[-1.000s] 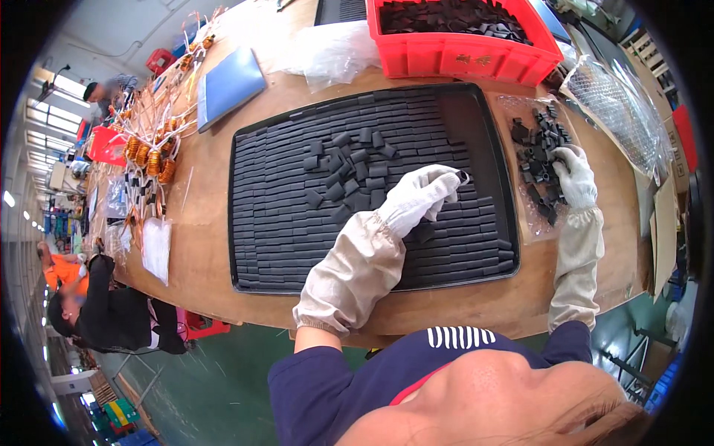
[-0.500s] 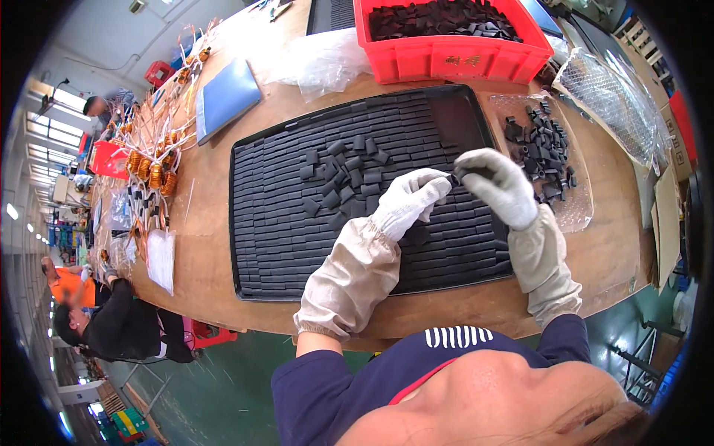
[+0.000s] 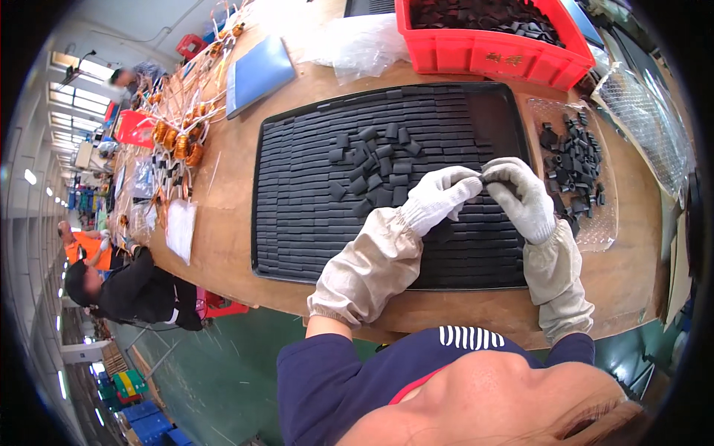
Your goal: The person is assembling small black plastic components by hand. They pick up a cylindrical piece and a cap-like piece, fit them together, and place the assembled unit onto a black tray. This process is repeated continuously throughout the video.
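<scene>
A black ridged tray (image 3: pixel 256 223) lies on the wooden bench, filled with rows of small black blocks. Loose black blocks (image 3: pixel 372 167) are heaped on its upper middle. My left hand (image 3: pixel 439 197), in a white glove and beige sleeve cover, reaches over the tray's right half. My right hand (image 3: pixel 520 197), gloved the same way, meets it there. The fingertips of both hands pinch together on a small black block (image 3: pixel 482 173) just above the rows.
More loose black blocks (image 3: pixel 576 167) lie on clear plastic right of the tray. A red bin (image 3: pixel 483 52) of black parts stands behind, beside a clear bag (image 3: pixel 357 44) and a blue folder (image 3: pixel 256 70). Copper coils (image 3: pixel 178 141) lie left. A seated person (image 3: pixel 126 286) works at far left.
My right hand came from the loose pile at the right to my left hand over the tray. Both hands have since shifted slightly left, fingertips together.
</scene>
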The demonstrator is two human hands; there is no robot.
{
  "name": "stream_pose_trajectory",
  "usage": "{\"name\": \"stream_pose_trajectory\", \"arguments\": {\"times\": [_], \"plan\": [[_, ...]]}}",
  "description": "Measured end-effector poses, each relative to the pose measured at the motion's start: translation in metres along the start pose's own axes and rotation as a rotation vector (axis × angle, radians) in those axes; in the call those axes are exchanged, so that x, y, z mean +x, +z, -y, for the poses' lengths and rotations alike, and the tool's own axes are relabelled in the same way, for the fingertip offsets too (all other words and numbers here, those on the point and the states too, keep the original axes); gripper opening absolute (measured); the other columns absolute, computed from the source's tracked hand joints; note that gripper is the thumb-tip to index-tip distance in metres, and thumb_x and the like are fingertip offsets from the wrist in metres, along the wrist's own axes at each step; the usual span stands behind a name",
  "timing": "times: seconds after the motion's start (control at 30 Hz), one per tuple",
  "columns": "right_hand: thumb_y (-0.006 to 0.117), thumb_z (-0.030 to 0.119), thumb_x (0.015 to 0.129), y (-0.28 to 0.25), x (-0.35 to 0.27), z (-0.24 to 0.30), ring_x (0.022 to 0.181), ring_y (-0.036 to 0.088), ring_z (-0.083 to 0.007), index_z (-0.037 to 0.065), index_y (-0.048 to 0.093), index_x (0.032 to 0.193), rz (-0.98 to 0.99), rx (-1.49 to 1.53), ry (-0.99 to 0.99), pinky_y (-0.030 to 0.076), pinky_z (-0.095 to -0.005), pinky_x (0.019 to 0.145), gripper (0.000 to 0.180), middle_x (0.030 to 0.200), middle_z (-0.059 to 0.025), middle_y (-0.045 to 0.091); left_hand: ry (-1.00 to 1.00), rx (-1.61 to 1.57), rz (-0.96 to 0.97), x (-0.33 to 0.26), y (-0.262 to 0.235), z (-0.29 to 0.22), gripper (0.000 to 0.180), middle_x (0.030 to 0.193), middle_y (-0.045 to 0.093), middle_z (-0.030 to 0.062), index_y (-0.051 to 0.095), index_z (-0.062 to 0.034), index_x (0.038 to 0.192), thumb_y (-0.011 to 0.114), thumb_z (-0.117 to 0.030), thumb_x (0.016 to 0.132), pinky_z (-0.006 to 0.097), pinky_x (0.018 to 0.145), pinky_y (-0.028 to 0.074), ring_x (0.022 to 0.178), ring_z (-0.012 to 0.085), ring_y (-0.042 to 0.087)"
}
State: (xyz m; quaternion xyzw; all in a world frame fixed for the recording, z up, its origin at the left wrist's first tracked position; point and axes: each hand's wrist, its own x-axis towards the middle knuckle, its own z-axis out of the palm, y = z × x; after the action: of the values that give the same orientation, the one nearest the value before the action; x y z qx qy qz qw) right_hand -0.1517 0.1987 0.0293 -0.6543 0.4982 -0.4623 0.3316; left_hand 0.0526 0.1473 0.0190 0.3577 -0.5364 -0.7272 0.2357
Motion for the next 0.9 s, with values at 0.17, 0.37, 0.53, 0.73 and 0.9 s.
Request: {"name": "stream_pose_trajectory", "arguments": {"times": [0.17, 0.37, 0.53, 0.73, 0.9], "plan": [[0.070, -0.003, 0.077, 0.002, 0.002, -0.001, 0.098, 0.066, -0.0295, 0.000, 0.066, 0.094, -0.016, -0.202, -0.132, 0.054, -0.0358, 0.084, 0.017, 0.104, -0.0144, 0.066, 0.005, 0.035, 0.009, 0.004, -0.002, 0.005, 0.038, 0.090, 0.065, -0.0004, 0.065, -0.0037, 0.121, 0.065, -0.034, 0.098, 0.020, 0.058, 0.045, 0.067, 0.0039, 0.052], [0.074, 0.001, 0.073, -0.005, 0.004, 0.000, 0.094, 0.065, -0.0321, 0.007, 0.067, 0.102, 0.039, -0.502, -0.353, 0.052, -0.0424, 0.081, 0.031, 0.103, -0.0101, 0.068, -0.002, 0.134, 0.014, 0.004, 0.004, 0.004, 0.036, 0.090, 0.066, -0.0035, 0.066, -0.0059, 0.121, 0.066, -0.033, 0.097, 0.019, 0.055, 0.043, 0.066, 0.0027, 0.052], [0.074, 0.004, 0.077, -0.041, 0.012, -0.011, 0.089, 0.067, -0.0314, 0.008, 0.069, 0.103, -0.213, -0.565, -0.320, 0.053, -0.0398, 0.081, 0.027, 0.096, -0.0090, 0.070, 0.026, -0.044, -0.041, 0.008, 0.006, -0.002, 0.043, 0.098, 0.066, -0.0001, 0.061, -0.0062, 0.129, 0.065, -0.035, 0.098, 0.019, 0.059, 0.044, 0.069, 0.0014, 0.050], [0.072, 0.010, 0.081, -0.040, 0.018, -0.032, 0.096, 0.064, -0.0313, 0.010, 0.068, 0.104, 0.005, -0.802, -0.230, 0.050, -0.0419, 0.086, 0.023, 0.098, -0.0082, 0.068, 0.199, -0.367, 0.097, 0.011, -0.022, 0.015, 0.062, 0.094, 0.062, -0.0012, 0.047, 0.0058, 0.139, 0.066, -0.035, 0.096, 0.014, 0.055, 0.038, 0.066, 0.0002, 0.047], [0.066, 0.000, 0.079, -0.054, -0.002, -0.033, 0.103, 0.062, -0.0358, 0.005, 0.066, 0.104, 0.198, -0.766, -0.119, 0.048, -0.0432, 0.091, 0.025, 0.104, -0.0141, 0.068, 0.095, -0.228, 0.071, 0.007, -0.011, -0.004, 0.042, 0.096, 0.066, 0.0047, 0.061, -0.0011, 0.129, 0.064, -0.029, 0.097, 0.019, 0.060, 0.048, 0.067, 0.0051, 0.056]]}}
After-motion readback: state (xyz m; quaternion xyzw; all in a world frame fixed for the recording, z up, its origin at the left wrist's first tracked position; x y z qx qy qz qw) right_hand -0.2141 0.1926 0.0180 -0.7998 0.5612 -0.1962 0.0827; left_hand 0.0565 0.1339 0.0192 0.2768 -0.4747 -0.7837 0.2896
